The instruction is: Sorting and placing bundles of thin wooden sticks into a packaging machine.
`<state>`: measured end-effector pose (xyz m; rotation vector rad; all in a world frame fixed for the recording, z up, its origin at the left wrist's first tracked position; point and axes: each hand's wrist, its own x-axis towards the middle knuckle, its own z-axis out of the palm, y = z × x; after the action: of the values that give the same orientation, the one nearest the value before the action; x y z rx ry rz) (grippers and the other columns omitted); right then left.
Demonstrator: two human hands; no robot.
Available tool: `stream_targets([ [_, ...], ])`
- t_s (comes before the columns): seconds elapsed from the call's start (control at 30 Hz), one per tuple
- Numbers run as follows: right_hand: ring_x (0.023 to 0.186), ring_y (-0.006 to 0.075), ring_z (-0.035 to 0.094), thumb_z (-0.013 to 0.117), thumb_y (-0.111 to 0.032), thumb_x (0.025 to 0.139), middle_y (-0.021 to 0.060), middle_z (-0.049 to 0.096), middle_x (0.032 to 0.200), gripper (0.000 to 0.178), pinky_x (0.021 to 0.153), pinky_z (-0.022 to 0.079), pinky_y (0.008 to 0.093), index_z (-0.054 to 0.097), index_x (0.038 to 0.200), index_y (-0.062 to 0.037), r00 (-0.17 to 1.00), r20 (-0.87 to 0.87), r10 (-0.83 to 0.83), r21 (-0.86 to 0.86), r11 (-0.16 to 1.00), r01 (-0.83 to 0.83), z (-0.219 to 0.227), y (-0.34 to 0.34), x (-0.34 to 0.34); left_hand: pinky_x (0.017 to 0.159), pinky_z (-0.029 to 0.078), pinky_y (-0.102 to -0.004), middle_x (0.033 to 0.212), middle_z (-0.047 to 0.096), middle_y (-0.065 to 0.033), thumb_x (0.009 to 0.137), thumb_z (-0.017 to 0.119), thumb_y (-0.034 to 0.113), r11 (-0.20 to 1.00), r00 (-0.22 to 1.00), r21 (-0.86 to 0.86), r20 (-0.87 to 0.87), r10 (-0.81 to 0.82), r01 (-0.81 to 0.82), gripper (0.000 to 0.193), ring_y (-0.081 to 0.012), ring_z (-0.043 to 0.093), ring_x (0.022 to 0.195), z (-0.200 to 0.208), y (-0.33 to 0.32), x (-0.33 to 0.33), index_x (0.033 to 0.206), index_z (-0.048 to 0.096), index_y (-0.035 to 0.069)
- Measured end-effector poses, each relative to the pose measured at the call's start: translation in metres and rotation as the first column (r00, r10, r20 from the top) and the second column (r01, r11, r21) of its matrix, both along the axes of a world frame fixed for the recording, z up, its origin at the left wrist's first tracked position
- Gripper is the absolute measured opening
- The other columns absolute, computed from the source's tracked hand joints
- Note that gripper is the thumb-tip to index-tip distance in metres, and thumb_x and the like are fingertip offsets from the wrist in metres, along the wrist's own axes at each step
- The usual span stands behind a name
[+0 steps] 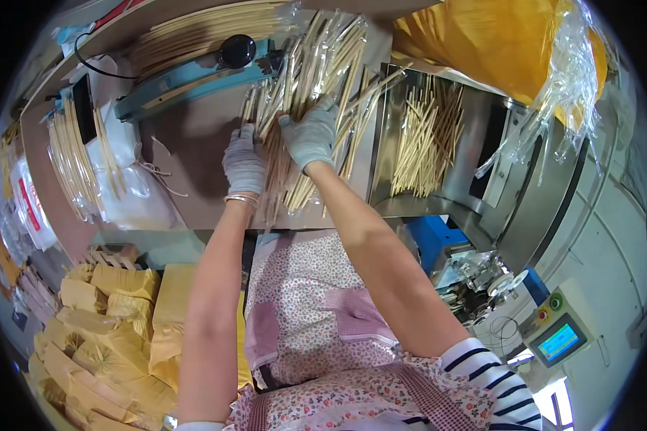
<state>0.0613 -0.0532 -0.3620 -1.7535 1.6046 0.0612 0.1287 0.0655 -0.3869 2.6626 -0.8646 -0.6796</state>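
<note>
A loose heap of thin wooden chopsticks in clear plastic sleeves [343, 54] lies across the work table, its lower end near the table's front edge. Both hands wear pale grey gloves and work at this heap. My left hand [244, 167] is at its left side, with bent fingers closed on the wrapped chopsticks and its fingertips partly hidden. Farther right and a little higher, my right hand [312, 133] reaches over the sticks, closed round some of them between thumb and fingers. Sleeved sticks run between and below the two hands.
Right of the heap, a metal tray [474, 93] holds loose bare chopsticks [425, 140]. A long blue sealer [183, 86] lies behind my left hand. Packed chopsticks [70, 161] are at far left, a yellow bag [474, 39] at back right, yellow parcels [115, 330] below left, a control panel [556, 330] lower right.
</note>
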Motion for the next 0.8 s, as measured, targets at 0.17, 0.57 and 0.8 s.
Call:
stream_targets([
  [0.17,0.085,0.0252,0.058,0.069,-0.022,0.072,0.0187,0.059,0.095,0.059,0.076,0.045,0.0316,0.044,0.118,0.0058,0.983,0.176,-0.057,0.188,0.982,0.023,-0.018,-0.017,-0.03,0.076,0.046,-0.0401,0.093,0.059,-0.0167,0.075,0.058,0.007,0.993,0.993,-0.117,0.111,0.048,-0.035,0.029,-0.0348,0.057,0.085,0.009,0.011,0.025,0.105,0.057,0.008],
  [0.57,0.065,0.0058,0.046,0.06,-0.01,0.084,-0.0006,0.055,0.077,0.026,0.058,0.041,0.0182,0.053,0.107,0.0007,0.762,0.579,-0.289,0.474,0.88,-0.026,0.095,-0.004,-0.063,0.076,0.044,-0.0245,0.092,0.06,-0.0064,0.085,0.061,0.021,0.867,0.718,-0.369,-0.696,-0.02,-0.333,0.032,-0.0121,0.054,0.085,0.116,-0.046,-0.012,0.109,0.056,0.001],
  [0.8,0.065,0.0046,0.045,0.058,-0.009,0.086,-0.0029,0.055,0.08,0.027,0.06,0.041,0.019,0.053,0.111,-0.0014,0.738,0.556,-0.381,0.605,0.795,-0.046,0.138,0.0,-0.075,0.075,0.041,-0.0205,0.09,0.059,-0.0028,0.081,0.065,0.015,0.839,0.404,-0.26,-0.913,-0.053,-0.478,0.039,-0.0073,0.051,0.083,0.136,-0.069,-0.005,0.114,0.05,-0.002],
])
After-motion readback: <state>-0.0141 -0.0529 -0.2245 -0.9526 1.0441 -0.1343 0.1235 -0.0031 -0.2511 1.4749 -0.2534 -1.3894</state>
